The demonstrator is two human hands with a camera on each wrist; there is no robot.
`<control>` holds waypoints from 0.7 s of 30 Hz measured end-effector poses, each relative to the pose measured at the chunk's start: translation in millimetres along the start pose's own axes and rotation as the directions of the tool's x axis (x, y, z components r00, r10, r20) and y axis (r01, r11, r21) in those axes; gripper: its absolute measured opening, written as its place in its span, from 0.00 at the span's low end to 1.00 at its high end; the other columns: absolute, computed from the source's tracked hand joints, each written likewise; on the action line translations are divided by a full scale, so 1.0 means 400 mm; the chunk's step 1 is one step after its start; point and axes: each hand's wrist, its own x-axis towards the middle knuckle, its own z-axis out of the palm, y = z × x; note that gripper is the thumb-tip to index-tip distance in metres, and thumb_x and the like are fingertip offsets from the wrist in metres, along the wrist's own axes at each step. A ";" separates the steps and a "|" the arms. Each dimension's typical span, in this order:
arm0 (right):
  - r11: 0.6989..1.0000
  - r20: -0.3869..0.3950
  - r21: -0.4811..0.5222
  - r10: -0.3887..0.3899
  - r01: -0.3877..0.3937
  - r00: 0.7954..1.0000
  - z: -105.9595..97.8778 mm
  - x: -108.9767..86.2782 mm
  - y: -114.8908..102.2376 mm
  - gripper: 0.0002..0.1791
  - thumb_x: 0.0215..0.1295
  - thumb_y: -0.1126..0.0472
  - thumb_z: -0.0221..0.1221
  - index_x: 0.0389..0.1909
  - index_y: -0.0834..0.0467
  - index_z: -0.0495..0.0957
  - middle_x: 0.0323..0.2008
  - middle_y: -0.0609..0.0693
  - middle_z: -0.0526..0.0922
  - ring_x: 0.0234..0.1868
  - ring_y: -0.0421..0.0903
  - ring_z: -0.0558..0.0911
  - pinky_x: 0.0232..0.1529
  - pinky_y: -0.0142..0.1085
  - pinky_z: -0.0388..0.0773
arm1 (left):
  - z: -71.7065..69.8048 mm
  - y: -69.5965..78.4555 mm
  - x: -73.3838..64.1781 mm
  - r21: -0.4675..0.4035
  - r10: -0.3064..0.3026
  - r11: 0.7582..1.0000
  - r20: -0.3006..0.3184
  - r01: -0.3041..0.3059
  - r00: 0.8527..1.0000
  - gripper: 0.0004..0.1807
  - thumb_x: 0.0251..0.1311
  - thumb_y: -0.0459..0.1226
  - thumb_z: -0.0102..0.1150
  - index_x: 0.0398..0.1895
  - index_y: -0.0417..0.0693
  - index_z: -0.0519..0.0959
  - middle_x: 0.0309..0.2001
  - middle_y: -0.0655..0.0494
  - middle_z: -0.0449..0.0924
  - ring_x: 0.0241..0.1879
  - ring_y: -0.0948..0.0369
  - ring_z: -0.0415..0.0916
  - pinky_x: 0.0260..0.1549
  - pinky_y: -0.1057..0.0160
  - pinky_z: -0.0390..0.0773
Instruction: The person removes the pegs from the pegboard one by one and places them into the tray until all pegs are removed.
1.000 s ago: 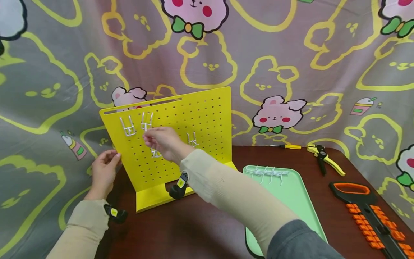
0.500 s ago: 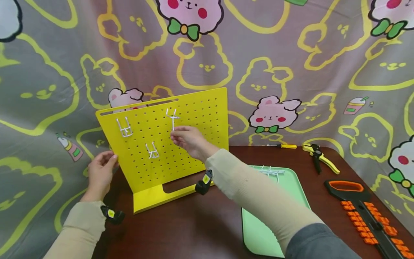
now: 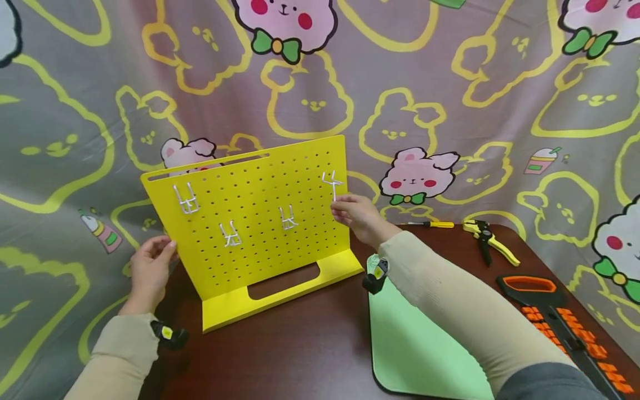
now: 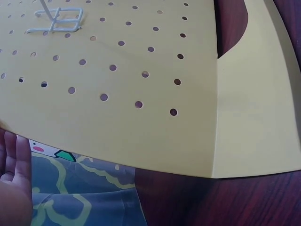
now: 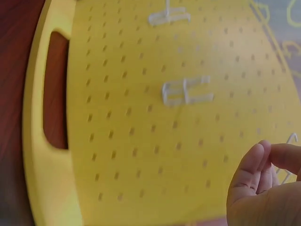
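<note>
A yellow pegboard (image 3: 260, 244) stands upright on its folded base. My left hand (image 3: 150, 272) holds its left edge, thumb at the front; in the left wrist view its fingers (image 4: 10, 157) pass behind the edge. My right hand (image 3: 361, 215) pinches the stem of a white wire hook (image 3: 334, 190), its two prongs pointing up in front of the board's upper right side. Three more white hooks sit on the board: one at upper left (image 3: 190, 206), one lower down (image 3: 232, 240) and one near the middle (image 3: 288, 223). In the right wrist view the fingers partly hide the held hook.
A light green tray (image 3: 420, 344) lies right of the board, partly under my right forearm. Beyond it are a yellow-handled screwdriver (image 3: 441, 225), yellow-and-black wire strippers (image 3: 505, 251) and a black tool with orange pieces (image 3: 576, 340). A patterned curtain (image 3: 425, 66) hangs close behind.
My right hand has carried the hook from the board's upper left across to its upper right. The middle hook has come out from behind the hand. My left hand stays on the edge.
</note>
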 end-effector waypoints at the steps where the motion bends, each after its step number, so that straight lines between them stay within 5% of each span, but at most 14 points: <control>1: 1.000 -0.014 -0.011 0.000 0.000 1.000 -0.019 0.000 0.003 0.17 0.76 0.68 0.57 0.61 0.69 0.72 0.45 0.55 0.77 0.41 0.45 0.78 0.64 0.42 0.75 | 0.001 0.000 0.000 -0.020 -0.011 1.000 -0.003 0.011 1.000 0.03 0.74 0.31 0.58 0.43 0.49 0.78 0.36 0.63 0.75 0.36 0.66 0.74 0.36 0.77 0.78; 13: 0.999 -0.074 -0.053 0.011 -0.015 0.997 -0.250 -0.022 0.046 0.13 0.78 0.66 0.55 0.58 0.65 0.71 0.43 0.50 0.77 0.40 0.41 0.78 0.46 0.27 0.81 | 0.003 -0.003 0.001 -0.009 -0.021 1.000 -0.015 0.021 1.000 0.03 0.74 0.32 0.58 0.44 0.49 0.78 0.36 0.63 0.75 0.37 0.65 0.73 0.35 0.78 0.78; 21: 0.993 -0.124 -0.106 0.043 -0.056 0.991 -0.389 -0.067 0.102 0.14 0.80 0.65 0.54 0.59 0.65 0.70 0.44 0.49 0.78 0.40 0.39 0.79 0.44 0.26 0.81 | 0.007 0.001 -0.001 -0.042 -0.015 0.999 -0.020 0.014 1.000 0.03 0.73 0.31 0.58 0.43 0.48 0.78 0.35 0.61 0.75 0.36 0.64 0.73 0.35 0.78 0.78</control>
